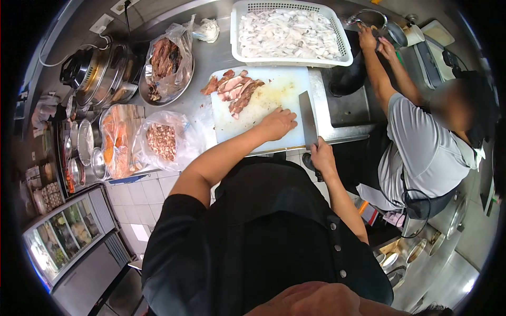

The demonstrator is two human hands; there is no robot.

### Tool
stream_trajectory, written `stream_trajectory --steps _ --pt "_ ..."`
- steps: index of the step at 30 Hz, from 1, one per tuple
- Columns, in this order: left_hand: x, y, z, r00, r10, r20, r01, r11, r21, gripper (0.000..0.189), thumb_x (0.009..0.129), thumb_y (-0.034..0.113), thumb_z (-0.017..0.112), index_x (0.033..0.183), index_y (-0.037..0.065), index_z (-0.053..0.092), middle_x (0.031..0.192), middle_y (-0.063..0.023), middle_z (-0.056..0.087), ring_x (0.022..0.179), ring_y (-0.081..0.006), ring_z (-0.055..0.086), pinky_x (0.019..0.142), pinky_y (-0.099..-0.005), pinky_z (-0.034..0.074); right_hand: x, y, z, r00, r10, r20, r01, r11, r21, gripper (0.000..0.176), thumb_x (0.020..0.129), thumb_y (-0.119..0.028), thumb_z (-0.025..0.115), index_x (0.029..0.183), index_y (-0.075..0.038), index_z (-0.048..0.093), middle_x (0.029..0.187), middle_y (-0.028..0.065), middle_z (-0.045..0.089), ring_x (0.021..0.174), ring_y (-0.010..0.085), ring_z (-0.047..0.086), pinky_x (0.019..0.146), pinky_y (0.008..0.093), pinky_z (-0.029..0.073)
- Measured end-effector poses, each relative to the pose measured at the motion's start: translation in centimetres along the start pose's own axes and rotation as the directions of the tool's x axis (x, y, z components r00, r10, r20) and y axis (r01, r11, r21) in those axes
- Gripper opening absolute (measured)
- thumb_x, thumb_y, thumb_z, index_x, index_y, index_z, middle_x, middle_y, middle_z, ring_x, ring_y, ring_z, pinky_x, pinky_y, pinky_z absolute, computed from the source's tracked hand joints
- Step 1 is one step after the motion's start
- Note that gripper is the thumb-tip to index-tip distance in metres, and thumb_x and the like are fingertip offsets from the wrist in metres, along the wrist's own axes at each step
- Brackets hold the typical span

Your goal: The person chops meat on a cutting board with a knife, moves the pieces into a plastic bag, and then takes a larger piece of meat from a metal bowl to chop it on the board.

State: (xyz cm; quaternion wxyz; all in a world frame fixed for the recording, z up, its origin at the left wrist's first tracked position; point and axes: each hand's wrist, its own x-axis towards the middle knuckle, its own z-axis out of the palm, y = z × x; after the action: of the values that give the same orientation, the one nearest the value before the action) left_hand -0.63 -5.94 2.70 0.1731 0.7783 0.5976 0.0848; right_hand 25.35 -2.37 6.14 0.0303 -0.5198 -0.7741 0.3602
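Note:
My right hand is closed round the handle of a cleaver, whose broad blade points away from me over the right edge of the white cutting board. On the board, palm down, rests my left hand, its fingers slightly apart and nothing visible in them. Sliced cooked meat lies in a loose pile on the board's left half, beyond my left hand and apart from it. A wet yellowish patch and small crumbs mark the board to the right of the meat.
Behind the board stands a white basket of pale strips. To the left are a metal bowl with bagged dark meat, a bag of diced meat and a bag of orange pieces. A co-worker works at the sink.

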Motion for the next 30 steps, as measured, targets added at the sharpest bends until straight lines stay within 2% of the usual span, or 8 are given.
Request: stream_trajectory --steps 2,3,5,8,11,16,22,30 --pt "-0.7 -0.6 1.1 0.935 0.301 -0.186 -0.303 0.953 0.022 0.023 0.094 0.007 0.065 0.115 0.007 0.075 0.120 -0.0098 0.068 0.120 -0.0308 0.062 0.105 -0.0451 0.049 -0.5 0.3 0.2 1.000 0.006 -0.008 -0.006 1.000 -0.012 0.024 0.103 -0.018 0.062 0.111 0.004 0.063 0.099 0.0362 0.072 0.100 0.0565 0.069 0.089 0.0631 0.054" --pt "-1.3 -0.4 1.4 0.936 0.299 -0.187 -0.301 0.953 0.021 0.023 0.094 0.007 0.065 0.115 0.007 0.075 0.120 -0.0098 0.068 0.120 -0.0308 0.062 0.105 -0.0451 0.049 -0.5 0.1 0.1 1.000 0.006 -0.021 -0.006 1.000 -0.021 0.023 0.104 -0.019 0.061 0.109 0.004 0.062 0.098 0.0366 0.072 0.100 0.0571 0.069 0.088 0.0640 0.053" --pt "-2.6 0.1 1.7 0.900 -0.012 -0.437 -0.092 0.972 -0.215 0.022 0.093 0.006 0.068 0.114 0.006 0.074 0.120 -0.0094 0.068 0.120 -0.0314 0.062 0.106 -0.0455 0.050 -0.5 -0.2 0.0 0.999 0.003 -0.037 -0.004 1.000 -0.030 0.023 0.106 -0.019 0.060 0.107 0.003 0.061 0.097 0.0370 0.071 0.099 0.0577 0.068 0.088 0.0649 0.053" --pt "-4.5 0.3 2.2 0.941 -0.105 -0.322 0.003 0.954 -0.300 0.023 0.090 0.005 0.072 0.114 0.006 0.073 0.121 -0.0095 0.068 0.121 -0.0326 0.062 0.106 -0.0444 0.052 -1.0 -2.6 -1.2 0.999 -0.010 -0.037 0.004 0.984 -0.176 0.025 0.107 -0.021 0.059 0.106 0.004 0.061 0.095 0.0359 0.072 0.095 0.0580 0.069 0.085 0.0651 0.054" --pt "-4.3 0.0 3.0 0.922 -0.113 -0.370 -0.023 0.938 -0.347 0.027 0.086 0.005 0.077 0.112 0.007 0.072 0.122 -0.0093 0.068 0.121 -0.0325 0.062 0.104 -0.0424 0.053 0.8 -4.9 -2.0 0.990 -0.140 -0.001 0.136 0.963 -0.234 0.026 0.108 -0.021 0.058 0.104 0.004 0.062 0.092 0.0351 0.072 0.092 0.0568 0.070 0.083 0.0641 0.055" --pt "-4.6 -0.3 2.1 0.936 -0.080 -0.344 -0.049 0.934 -0.353 0.028 0.085 0.010 0.080 0.110 0.011 0.070 0.124 -0.0048 0.068 0.123 -0.0289 0.062 0.108 -0.0409 0.053 5.0 -8.6 -3.0 0.949 -0.213 0.231 0.294 0.863 -0.410 0.024 0.106 -0.017 0.057 0.106 0.005 0.065 0.095 0.0345 0.074 0.094 0.0517 0.074 0.086 0.0597 0.059" --pt "-4.2 -1.7 2.7 0.918 -0.042 -0.395 -0.129 0.909 -0.396 0.025 0.084 0.008 0.079 0.107 0.012 0.069 0.123 -0.0053 0.068 0.126 -0.0296 0.061 0.110 -0.0415 0.052 4.7 -8.7 -0.7 0.964 -0.113 0.239 0.208 0.881 -0.425 0.021 0.100 -0.009 0.053 0.109 0.006 0.064 0.096 0.0347 0.075 0.096 0.0512 0.075 0.090 0.0582 0.059" --pt "-3.9 -2.8 3.1 0.890 -0.028 -0.454 -0.207 0.864 -0.458 0.018 0.084 0.007 0.078 0.099 0.011 0.070 0.115 -0.0058 0.071 0.122 -0.0300 0.064 0.108 -0.0413 0.052 5.9 -10.3 -2.1 0.964 -0.098 0.246 0.203 0.869 -0.451 0.028 0.108 -0.018 0.051 0.108 0.006 0.066 0.098 0.0357 0.074 0.098 0.0525 0.074 0.091 0.0615 0.057"
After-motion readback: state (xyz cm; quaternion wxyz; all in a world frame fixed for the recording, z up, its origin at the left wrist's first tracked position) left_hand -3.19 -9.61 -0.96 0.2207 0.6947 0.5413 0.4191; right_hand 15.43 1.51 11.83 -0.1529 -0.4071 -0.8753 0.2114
